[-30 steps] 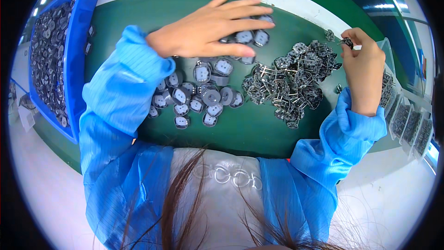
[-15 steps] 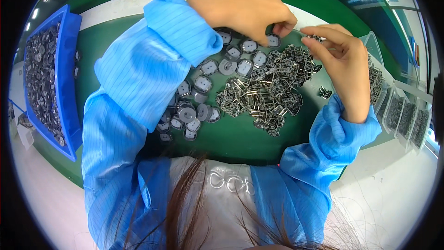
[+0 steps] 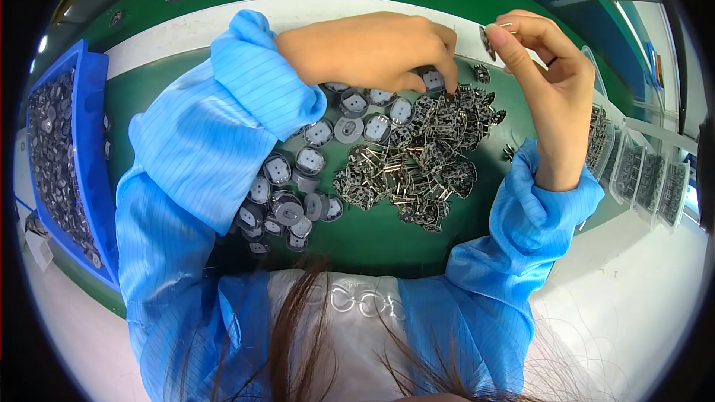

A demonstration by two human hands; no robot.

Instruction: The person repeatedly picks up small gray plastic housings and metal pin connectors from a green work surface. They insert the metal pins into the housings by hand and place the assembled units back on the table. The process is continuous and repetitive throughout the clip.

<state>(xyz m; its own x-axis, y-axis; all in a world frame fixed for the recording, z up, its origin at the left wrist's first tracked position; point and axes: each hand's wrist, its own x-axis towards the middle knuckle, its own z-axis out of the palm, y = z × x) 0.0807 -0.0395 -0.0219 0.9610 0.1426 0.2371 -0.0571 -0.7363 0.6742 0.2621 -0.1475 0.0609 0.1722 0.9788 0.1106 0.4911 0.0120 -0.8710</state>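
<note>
Dark metal pinned part (image 3: 487, 43), pinched in the right hand (image 3: 550, 63) above the far side of the bench (image 3: 357, 242), wants a light grip that spares its pins, while the left hand (image 3: 369, 48), whose hold I cannot tell, should work gently at the tangled pile (image 3: 426, 152).

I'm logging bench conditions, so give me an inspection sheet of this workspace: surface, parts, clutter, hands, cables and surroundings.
Surface: green tabletop, parts spread over its middle.
Parts: grey rounded parts lie left of a pile of dark pinned parts.
Clutter: a loose dark part lies just beyond the pile.
Hands: left hand at the pile's far edge, grip unclear; right hand pinches a small part.
Cables: nothing seen.
Surroundings: blue bin at left, clear trays at right, both holding small pieces.
</note>
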